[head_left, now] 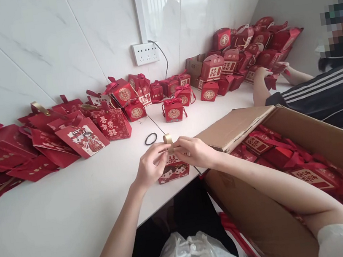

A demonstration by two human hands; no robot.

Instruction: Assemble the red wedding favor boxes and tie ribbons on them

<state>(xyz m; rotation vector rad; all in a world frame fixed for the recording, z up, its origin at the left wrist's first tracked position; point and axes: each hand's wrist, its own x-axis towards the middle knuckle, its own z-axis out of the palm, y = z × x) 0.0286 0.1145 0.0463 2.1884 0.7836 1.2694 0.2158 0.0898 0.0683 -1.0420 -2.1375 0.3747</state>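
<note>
A small red gift box (174, 173) with cartoon faces and white lettering stands upright at the table's front edge. A gold ribbon loop (168, 139) rises from its top. My left hand (152, 164) pinches at the loop's left side, thumb and fingers closed together. From the right, my right hand (193, 150) closes its fingertips on the same gold ribbon. The fingers hide the upper part of the box. Just behind my left hand lies a black elastic band (150, 138) on the white table (103, 189).
Red gift boxes and bags (76, 129) crowd the table's left and back. A large open carton (238, 129) of red boxes stands at my right. Beyond it, a co-worker's hands (262, 77) handle red boxes near a big pile (237, 51). A power strip (145, 53) is on the wall.
</note>
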